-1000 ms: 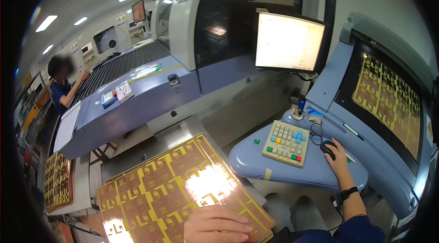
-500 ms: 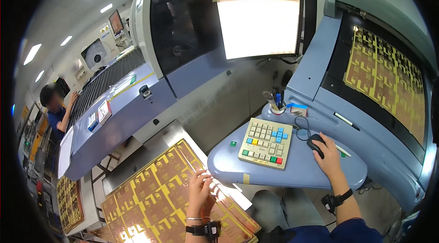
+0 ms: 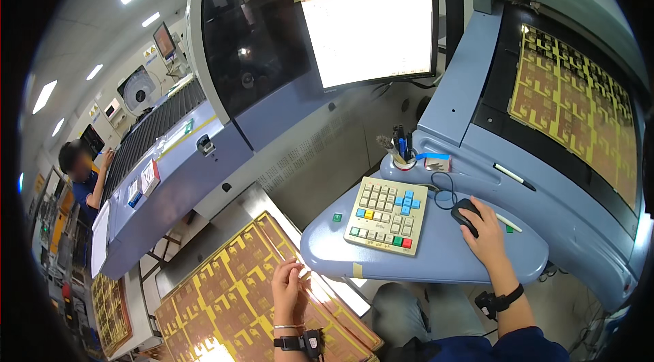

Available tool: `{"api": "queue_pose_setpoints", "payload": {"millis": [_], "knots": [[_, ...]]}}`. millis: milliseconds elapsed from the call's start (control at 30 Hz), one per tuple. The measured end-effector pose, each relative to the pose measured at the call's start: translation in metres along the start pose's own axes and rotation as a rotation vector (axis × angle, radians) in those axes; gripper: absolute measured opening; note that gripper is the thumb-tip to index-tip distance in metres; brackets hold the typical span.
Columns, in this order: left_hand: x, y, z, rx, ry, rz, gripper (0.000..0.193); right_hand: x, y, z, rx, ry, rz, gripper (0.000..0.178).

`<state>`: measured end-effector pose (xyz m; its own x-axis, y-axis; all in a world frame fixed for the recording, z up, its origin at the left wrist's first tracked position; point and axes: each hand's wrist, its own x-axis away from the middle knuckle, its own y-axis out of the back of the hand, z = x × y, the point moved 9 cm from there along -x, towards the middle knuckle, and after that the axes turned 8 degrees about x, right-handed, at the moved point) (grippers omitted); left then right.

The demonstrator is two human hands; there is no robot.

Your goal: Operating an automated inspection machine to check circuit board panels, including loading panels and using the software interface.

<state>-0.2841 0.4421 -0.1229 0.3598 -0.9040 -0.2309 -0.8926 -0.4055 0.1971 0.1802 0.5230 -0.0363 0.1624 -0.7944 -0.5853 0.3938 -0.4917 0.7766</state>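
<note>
My right hand (image 3: 485, 236) is wrapped over a black computer mouse (image 3: 466, 217) on the blue-grey side shelf. Over a stack of copper-coloured circuit board panels (image 3: 231, 294) hovers my left hand (image 3: 285, 290), its fingers loosely bent and nothing visible in them. Whether it touches the top panel, I cannot tell. Between my hands lies a beige keypad (image 3: 387, 215) with white, blue, green, yellow and red keys. Beyond it, a monitor (image 3: 371, 38) shows a bright, washed-out screen. Another patterned circuit board panel (image 3: 572, 113) lies on the machine bed at the right.
A pen cup (image 3: 402, 158) stands behind the keypad. White pens (image 3: 514, 177) lie near the mouse, whose cable loops behind it. The shelf edge (image 3: 422, 277) curves in front of me. Farther left, a person (image 3: 85, 175) works by a roller conveyor (image 3: 157, 123).
The whole view has shifted slightly. My left hand has drawn its fingers in, away from the shelf's corner. My right hand stays on the mouse.
</note>
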Motion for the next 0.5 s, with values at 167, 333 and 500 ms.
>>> {"api": "queue_pose_setpoints", "payload": {"millis": [167,333,500], "knots": [[0.000,0.005,0.005,-0.038,-0.065,-0.019,0.018,-0.001,0.000,0.001,0.007,0.003,-0.006,0.040],[0.000,0.003,0.001,-0.037,-0.059,-0.012,0.018,-0.001,0.001,0.002,0.012,-0.005,-0.003,0.040],[0.001,0.001,-0.007,0.019,-0.026,-0.005,0.019,-0.001,0.003,0.003,0.012,-0.002,-0.028,0.040]]}}
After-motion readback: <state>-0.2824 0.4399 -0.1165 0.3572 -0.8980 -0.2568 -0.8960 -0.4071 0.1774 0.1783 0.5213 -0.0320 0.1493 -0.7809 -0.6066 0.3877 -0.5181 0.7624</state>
